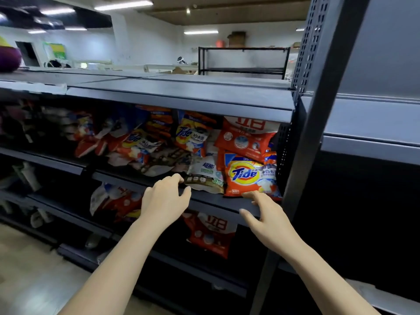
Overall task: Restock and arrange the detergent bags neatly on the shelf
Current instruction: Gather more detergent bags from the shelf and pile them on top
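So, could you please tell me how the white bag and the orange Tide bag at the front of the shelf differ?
The white bag is mostly white with a dark band at the bottom; the Tide bag is orange with a yellow logo. The left hand touches the white bag's lower corner; the right hand reaches the Tide bag's bottom edge. Both stand side by side at the front of the shelf.

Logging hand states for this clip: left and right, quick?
Left hand: open, fingertips touching the white bag.
Right hand: open, fingertips at the Tide bag.
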`<action>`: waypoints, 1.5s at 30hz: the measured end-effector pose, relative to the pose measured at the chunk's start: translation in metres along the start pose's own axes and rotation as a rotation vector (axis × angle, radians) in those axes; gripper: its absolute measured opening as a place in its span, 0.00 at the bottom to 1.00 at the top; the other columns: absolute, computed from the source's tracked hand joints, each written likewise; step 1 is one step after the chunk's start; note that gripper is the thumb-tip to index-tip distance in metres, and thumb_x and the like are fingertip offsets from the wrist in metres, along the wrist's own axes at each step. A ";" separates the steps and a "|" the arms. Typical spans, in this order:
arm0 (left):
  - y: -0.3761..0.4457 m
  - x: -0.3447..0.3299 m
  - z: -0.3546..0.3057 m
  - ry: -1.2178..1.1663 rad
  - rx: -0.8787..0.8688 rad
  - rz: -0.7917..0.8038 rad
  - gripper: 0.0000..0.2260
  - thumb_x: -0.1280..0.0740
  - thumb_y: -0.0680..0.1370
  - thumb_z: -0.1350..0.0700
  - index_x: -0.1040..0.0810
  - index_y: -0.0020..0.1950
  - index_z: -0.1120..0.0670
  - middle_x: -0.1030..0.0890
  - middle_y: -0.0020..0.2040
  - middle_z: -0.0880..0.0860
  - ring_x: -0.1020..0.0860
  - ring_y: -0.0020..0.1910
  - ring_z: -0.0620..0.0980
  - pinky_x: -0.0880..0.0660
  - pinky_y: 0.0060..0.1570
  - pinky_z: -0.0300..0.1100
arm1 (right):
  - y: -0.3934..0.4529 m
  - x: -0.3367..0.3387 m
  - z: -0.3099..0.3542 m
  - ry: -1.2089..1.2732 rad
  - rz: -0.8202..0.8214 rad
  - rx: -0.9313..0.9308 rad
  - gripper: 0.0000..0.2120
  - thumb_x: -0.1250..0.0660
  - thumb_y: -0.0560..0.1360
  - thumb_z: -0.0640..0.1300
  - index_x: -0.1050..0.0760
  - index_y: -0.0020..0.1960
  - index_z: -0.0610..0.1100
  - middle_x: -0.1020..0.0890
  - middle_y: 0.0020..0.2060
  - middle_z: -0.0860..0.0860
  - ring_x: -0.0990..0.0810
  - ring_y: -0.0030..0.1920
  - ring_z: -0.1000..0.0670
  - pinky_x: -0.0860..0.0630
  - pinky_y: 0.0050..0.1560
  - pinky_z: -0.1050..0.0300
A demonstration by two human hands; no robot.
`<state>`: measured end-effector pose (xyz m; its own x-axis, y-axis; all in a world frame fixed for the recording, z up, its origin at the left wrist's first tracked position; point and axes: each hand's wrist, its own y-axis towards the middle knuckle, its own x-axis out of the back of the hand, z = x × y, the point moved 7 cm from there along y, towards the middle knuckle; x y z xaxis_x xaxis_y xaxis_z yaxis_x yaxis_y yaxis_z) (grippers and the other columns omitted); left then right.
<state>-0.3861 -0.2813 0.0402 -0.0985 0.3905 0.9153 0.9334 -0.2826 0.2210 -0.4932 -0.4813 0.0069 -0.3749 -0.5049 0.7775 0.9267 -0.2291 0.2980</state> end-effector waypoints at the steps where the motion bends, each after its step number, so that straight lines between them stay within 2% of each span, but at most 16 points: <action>1: 0.012 -0.002 0.005 0.000 -0.001 0.007 0.17 0.43 0.80 0.44 0.30 0.66 0.50 0.22 0.56 0.49 0.23 0.52 0.51 0.29 0.56 0.48 | 0.010 -0.006 -0.002 -0.003 -0.005 -0.012 0.18 0.38 0.78 0.53 0.33 0.67 0.51 0.26 0.62 0.56 0.28 0.63 0.54 0.29 0.57 0.58; 9: 0.094 -0.029 0.041 -0.012 0.000 0.113 0.20 0.43 0.81 0.45 0.33 0.69 0.53 0.25 0.64 0.53 0.26 0.60 0.55 0.30 0.57 0.47 | 0.090 -0.046 -0.013 -0.005 -0.023 -0.165 0.19 0.36 0.76 0.50 0.30 0.66 0.48 0.25 0.62 0.51 0.27 0.62 0.49 0.29 0.56 0.55; 14: 0.128 -0.066 0.064 -0.127 0.077 0.250 0.19 0.42 0.79 0.44 0.30 0.65 0.54 0.23 0.59 0.55 0.24 0.55 0.57 0.26 0.52 0.47 | 0.119 -0.061 -0.030 -0.133 0.048 -0.317 0.24 0.37 0.77 0.54 0.35 0.70 0.47 0.29 0.68 0.50 0.30 0.67 0.47 0.28 0.61 0.51; 17: 0.147 -0.085 0.065 -0.197 0.085 0.264 0.16 0.40 0.78 0.45 0.27 0.60 0.52 0.22 0.56 0.56 0.23 0.52 0.58 0.26 0.50 0.46 | 0.123 -0.059 -0.041 -0.131 0.021 -0.355 0.23 0.37 0.77 0.53 0.33 0.69 0.47 0.28 0.66 0.50 0.28 0.65 0.47 0.28 0.61 0.50; 21: 0.176 -0.107 0.056 -0.187 0.002 0.262 0.20 0.42 0.78 0.42 0.29 0.67 0.48 0.25 0.65 0.54 0.26 0.61 0.58 0.28 0.54 0.45 | 0.127 -0.052 -0.055 -0.154 -0.017 -0.415 0.24 0.36 0.76 0.51 0.34 0.70 0.48 0.28 0.66 0.51 0.28 0.65 0.48 0.27 0.61 0.50; 24: 0.193 -0.129 0.047 -0.193 -0.036 0.359 0.23 0.42 0.79 0.43 0.33 0.71 0.51 0.29 0.69 0.56 0.29 0.65 0.57 0.30 0.59 0.44 | 0.131 -0.045 -0.070 -0.200 -0.067 -0.501 0.24 0.35 0.76 0.51 0.35 0.70 0.46 0.28 0.64 0.48 0.30 0.65 0.47 0.29 0.61 0.52; 27: 0.201 -0.143 0.035 -0.399 -0.054 0.452 0.26 0.38 0.79 0.49 0.40 0.75 0.57 0.34 0.73 0.56 0.34 0.70 0.55 0.37 0.65 0.41 | 0.137 -0.037 -0.093 -0.224 -0.185 -0.678 0.26 0.33 0.75 0.52 0.35 0.69 0.43 0.28 0.64 0.45 0.31 0.65 0.44 0.30 0.60 0.51; 29: 0.203 -0.146 0.032 -0.624 -0.021 0.466 0.23 0.37 0.79 0.55 0.36 0.73 0.57 0.31 0.70 0.55 0.32 0.69 0.55 0.36 0.66 0.41 | 0.140 -0.036 -0.114 -0.179 -0.243 -0.805 0.31 0.30 0.73 0.52 0.37 0.69 0.41 0.29 0.65 0.43 0.30 0.65 0.42 0.30 0.60 0.50; 32: 0.210 -0.149 0.041 -0.916 0.143 0.470 0.15 0.35 0.77 0.59 0.28 0.64 0.57 0.23 0.60 0.56 0.25 0.56 0.54 0.28 0.52 0.42 | 0.144 -0.045 -0.143 -0.017 -0.284 -0.916 0.43 0.25 0.68 0.54 0.43 0.74 0.41 0.30 0.67 0.42 0.29 0.66 0.41 0.28 0.63 0.45; 34: 0.211 -0.153 0.044 -1.048 0.220 0.522 0.14 0.34 0.77 0.61 0.27 0.62 0.59 0.21 0.54 0.57 0.24 0.50 0.54 0.28 0.46 0.42 | 0.148 -0.054 -0.150 0.201 -0.298 -0.914 0.44 0.22 0.64 0.54 0.39 0.72 0.42 0.25 0.64 0.43 0.24 0.61 0.44 0.25 0.61 0.44; 36: 0.211 -0.154 0.044 -1.147 0.293 0.559 0.12 0.34 0.77 0.62 0.27 0.59 0.56 0.22 0.48 0.56 0.23 0.45 0.53 0.26 0.43 0.43 | 0.151 -0.057 -0.161 0.283 -0.320 -0.925 0.49 0.22 0.59 0.61 0.38 0.72 0.44 0.24 0.64 0.45 0.23 0.60 0.44 0.25 0.61 0.45; 38: 0.212 -0.158 0.044 -1.182 0.339 0.559 0.12 0.33 0.76 0.61 0.27 0.60 0.57 0.21 0.49 0.56 0.22 0.45 0.54 0.26 0.39 0.42 | 0.149 -0.054 -0.168 0.282 -0.334 -0.978 0.60 0.25 0.54 0.70 0.44 0.76 0.44 0.29 0.69 0.45 0.28 0.67 0.42 0.29 0.65 0.45; 39: 0.214 -0.163 0.045 -1.189 0.369 0.553 0.15 0.33 0.76 0.61 0.27 0.62 0.59 0.21 0.53 0.58 0.22 0.48 0.56 0.26 0.37 0.41 | 0.148 -0.052 -0.164 0.293 -0.334 -0.990 0.59 0.25 0.55 0.70 0.44 0.76 0.44 0.30 0.70 0.44 0.29 0.67 0.42 0.28 0.64 0.46; 41: 0.218 -0.171 0.049 -1.186 0.408 0.539 0.18 0.32 0.76 0.60 0.27 0.64 0.61 0.21 0.55 0.61 0.22 0.47 0.57 0.26 0.37 0.42 | 0.145 -0.050 -0.157 0.360 -0.339 -0.995 0.44 0.24 0.64 0.61 0.35 0.70 0.39 0.25 0.63 0.42 0.24 0.61 0.43 0.24 0.57 0.50; 43: 0.224 -0.175 0.053 -1.149 0.412 0.508 0.19 0.31 0.75 0.59 0.28 0.64 0.62 0.22 0.54 0.61 0.23 0.46 0.56 0.24 0.44 0.46 | 0.140 -0.055 -0.152 0.425 -0.305 -1.005 0.23 0.26 0.69 0.53 0.28 0.55 0.39 0.20 0.48 0.43 0.20 0.51 0.45 0.22 0.51 0.51; 45: 0.229 -0.178 0.059 -1.089 0.408 0.504 0.21 0.30 0.74 0.58 0.27 0.65 0.62 0.22 0.57 0.63 0.22 0.52 0.59 0.24 0.53 0.51 | 0.137 -0.066 -0.152 0.525 -0.244 -0.999 0.18 0.25 0.70 0.50 0.24 0.50 0.37 0.18 0.42 0.43 0.18 0.47 0.43 0.21 0.53 0.46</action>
<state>-0.1342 -0.3642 -0.0916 0.4502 0.8898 0.0745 0.8421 -0.3953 -0.3668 -0.3459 -0.6054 -0.0877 -0.7235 -0.5866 0.3640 0.4805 -0.8065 -0.3446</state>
